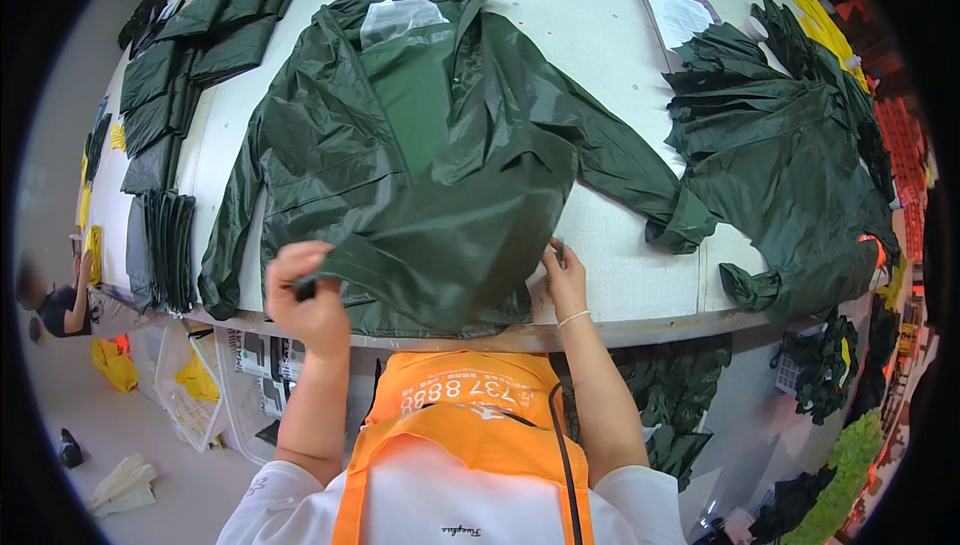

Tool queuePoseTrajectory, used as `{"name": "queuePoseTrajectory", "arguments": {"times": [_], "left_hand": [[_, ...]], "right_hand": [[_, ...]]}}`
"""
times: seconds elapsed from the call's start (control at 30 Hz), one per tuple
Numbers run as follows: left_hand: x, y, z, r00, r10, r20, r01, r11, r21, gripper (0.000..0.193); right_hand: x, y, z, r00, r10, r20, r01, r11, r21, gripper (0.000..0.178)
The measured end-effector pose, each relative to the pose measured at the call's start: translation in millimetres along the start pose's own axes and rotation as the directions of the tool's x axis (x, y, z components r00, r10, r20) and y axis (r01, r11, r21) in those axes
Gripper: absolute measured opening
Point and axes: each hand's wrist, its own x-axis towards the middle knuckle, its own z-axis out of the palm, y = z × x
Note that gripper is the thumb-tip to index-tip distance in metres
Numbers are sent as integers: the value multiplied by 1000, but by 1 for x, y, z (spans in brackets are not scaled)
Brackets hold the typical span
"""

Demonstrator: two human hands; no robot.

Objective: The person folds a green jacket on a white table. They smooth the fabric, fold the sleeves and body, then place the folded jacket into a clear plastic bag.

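A dark green rain jacket (330,145) lies on the white table, front opened, its collar at the far side and sleeves spread to both sides. My left hand (305,295), slightly blurred, is closed on the jacket's lower front edge at the near left and holds it off the table. Between my hands the front panel billows up and covers part of the green lining (415,95). At the near right, my right hand (566,280) pinches the jacket's side edge; its fingertips are partly behind the fabric. A white patch shows inside the collar.
Folded dark green garments (160,85) are stacked at the left of the table (630,295). More green jackets (780,155) are heaped at the right, near a paper sheet (675,17). White baskets (190,385) stand below the left edge. Another person (65,305) is at far left.
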Motion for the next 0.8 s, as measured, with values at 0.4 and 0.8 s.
{"name": "queuePoseTrajectory", "arguments": {"times": [0.4, 0.8], "left_hand": [[-111, -63, -25, 272, -180, 945, -422, 861, 285, 20], [-113, -15, 119, 181, -135, 974, -500, 840, 209, 77]], "right_hand": [[18, -10, -113, 985, -163, -57, 106, 833, -543, 22], [71, -48, -255, 797, -368, -479, 259, 925, -280, 47]]}}
